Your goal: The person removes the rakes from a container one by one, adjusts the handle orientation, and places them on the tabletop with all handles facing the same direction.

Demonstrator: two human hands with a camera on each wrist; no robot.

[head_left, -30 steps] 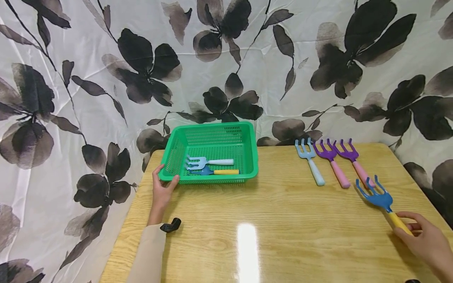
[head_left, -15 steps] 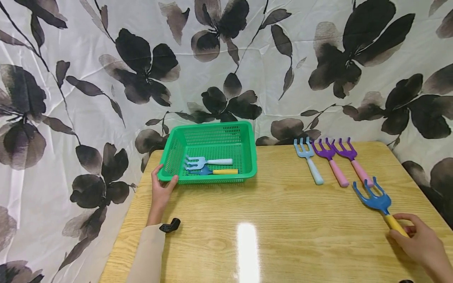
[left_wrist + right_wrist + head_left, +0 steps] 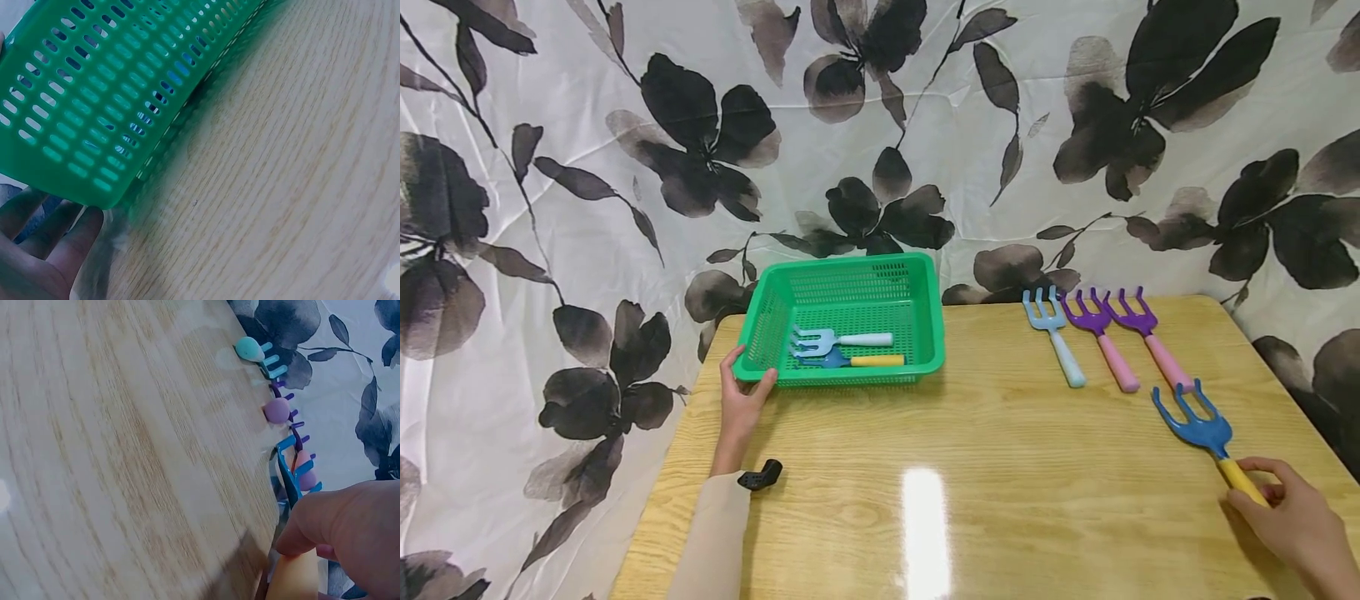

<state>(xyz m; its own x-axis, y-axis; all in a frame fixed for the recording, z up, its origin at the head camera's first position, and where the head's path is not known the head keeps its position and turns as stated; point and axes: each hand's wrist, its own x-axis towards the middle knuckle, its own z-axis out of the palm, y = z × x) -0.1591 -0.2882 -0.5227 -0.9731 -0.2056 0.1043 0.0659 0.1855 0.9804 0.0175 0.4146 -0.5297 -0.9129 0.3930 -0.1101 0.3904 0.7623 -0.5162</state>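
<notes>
My right hand (image 3: 1292, 512) holds a blue garden hand fork (image 3: 1201, 429) by its yellow handle, tines pointing away, at the table's right side. In the right wrist view, thumb and fingers close round that handle (image 3: 294, 575). My left hand (image 3: 745, 412) grips the near left corner of a green plastic basket (image 3: 928, 333), thumb at the front and fingers at the left side. Inside the basket lie a light blue fork (image 3: 850, 339) and a blue fork with a yellow handle (image 3: 857, 361). The left wrist view shows the basket's slotted wall (image 3: 94, 112) beside my fingers.
A light blue fork (image 3: 1060, 346) and two purple forks with pink handles, one left (image 3: 1105, 333) and one right (image 3: 1150, 333), lie in a row at the back right of the wooden table (image 3: 1015, 467). A floral cloth (image 3: 985, 167) hangs behind.
My right hand and its fork shift slightly left, then hold nearly still. My left hand stays on the basket corner. The head view moves a little.
</notes>
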